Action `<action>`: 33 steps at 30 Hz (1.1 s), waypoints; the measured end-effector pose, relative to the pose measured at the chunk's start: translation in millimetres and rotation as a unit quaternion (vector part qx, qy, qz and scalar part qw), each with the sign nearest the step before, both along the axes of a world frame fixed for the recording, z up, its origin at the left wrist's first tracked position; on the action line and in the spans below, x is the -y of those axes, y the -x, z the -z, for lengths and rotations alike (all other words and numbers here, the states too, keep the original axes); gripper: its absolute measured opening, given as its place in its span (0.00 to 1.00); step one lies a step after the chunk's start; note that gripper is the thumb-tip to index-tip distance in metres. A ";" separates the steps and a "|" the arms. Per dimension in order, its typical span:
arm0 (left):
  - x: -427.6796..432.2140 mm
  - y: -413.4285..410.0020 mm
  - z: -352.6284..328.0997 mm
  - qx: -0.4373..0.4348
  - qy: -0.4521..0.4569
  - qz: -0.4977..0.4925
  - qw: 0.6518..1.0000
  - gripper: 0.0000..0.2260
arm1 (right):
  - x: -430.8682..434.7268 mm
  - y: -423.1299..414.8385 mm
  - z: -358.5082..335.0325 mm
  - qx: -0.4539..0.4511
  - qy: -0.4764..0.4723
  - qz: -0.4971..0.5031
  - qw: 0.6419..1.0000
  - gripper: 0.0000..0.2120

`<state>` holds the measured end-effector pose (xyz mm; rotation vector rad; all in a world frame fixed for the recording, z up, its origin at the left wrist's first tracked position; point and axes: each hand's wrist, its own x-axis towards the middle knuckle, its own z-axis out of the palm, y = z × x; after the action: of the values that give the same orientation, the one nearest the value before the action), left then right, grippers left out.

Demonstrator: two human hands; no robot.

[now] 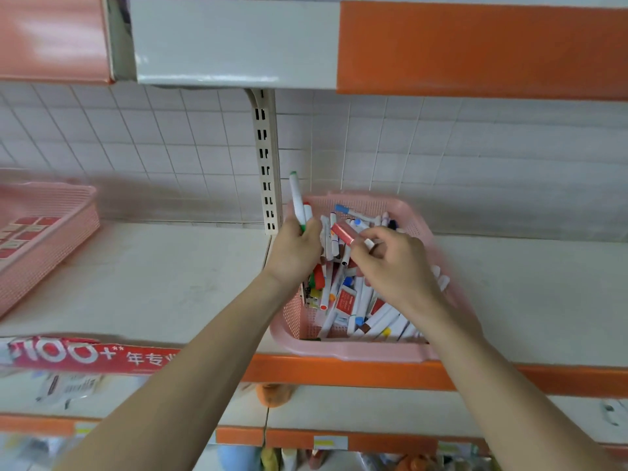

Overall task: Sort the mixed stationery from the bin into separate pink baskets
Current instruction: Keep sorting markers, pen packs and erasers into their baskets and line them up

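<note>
A pink mesh basket (356, 345) full of mixed markers and small red-and-white packets sits on the shelf, right of centre. My left hand (295, 253) is over its left rim and grips white markers (297, 202), one with a green cap, pointing upward. Above the middle of the pile, my right hand (390, 263) pinches a red eraser-like piece (344, 232) between thumb and fingers. A second pink basket (47, 239) at the far left holds several red and white packets.
The cream shelf board (163, 287) has an orange front edge (339, 372). A slotted upright post (266, 164) stands behind the left hand. Another shelf overhangs above, and a lower shelf with goods lies below. Red printed tape runs along the front left edge.
</note>
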<state>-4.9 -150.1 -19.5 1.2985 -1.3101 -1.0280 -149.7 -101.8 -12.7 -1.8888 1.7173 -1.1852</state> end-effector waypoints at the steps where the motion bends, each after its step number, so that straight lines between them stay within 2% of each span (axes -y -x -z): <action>1: -2.9 1.5 0.2 -0.015 0.016 0.019 1.000 0.06 | -1.0 -2.6 2.0 0.006 0.011 -0.008 1.000 0.06; 4: -11.9 2.4 1.2 -0.028 0.057 0.054 0.997 0.10 | -2.8 -7.7 7.0 0.023 0.043 -0.026 0.998 0.05; 9: -27.7 -4.5 3.7 0.010 0.080 0.027 0.996 0.20 | -2.7 -11.7 12.8 0.013 0.049 -0.055 0.997 0.06; 13: -32.9 -8.7 6.5 0.015 0.074 0.019 0.997 0.20 | -5.6 -12.4 13.7 0.006 0.054 -0.073 0.996 0.06; 16: -35.4 -8.2 5.4 0.001 0.076 0.004 0.997 0.16 | -6.5 -7.4 13.7 0.037 0.043 -0.081 0.995 0.08; 19: -37.2 -10.5 4.7 -0.027 0.036 -0.006 0.999 0.15 | -5.6 -2.0 14.4 0.089 0.028 -0.087 0.992 0.05; 22: -37.8 -19.5 0.6 -0.074 0.000 -0.012 0.997 0.14 | -8.2 -0.7 11.4 0.138 -0.010 -0.093 0.986 0.09; 26: -41.7 -42.9 -8.3 -0.122 -0.001 -0.021 0.992 0.13 | -13.8 -11.8 4.2 0.213 -0.071 -0.111 0.968 0.13; 33: -61.2 -129.1 -23.2 -0.152 0.004 -0.061 0.987 0.11 | -22.2 -92.7 -22.9 0.311 -0.129 -0.162 0.928 0.06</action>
<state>124.2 -88.9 3.7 1.1476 -0.9919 -1.0852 -57.0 -79.6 10.2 -1.3635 1.1031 -1.1842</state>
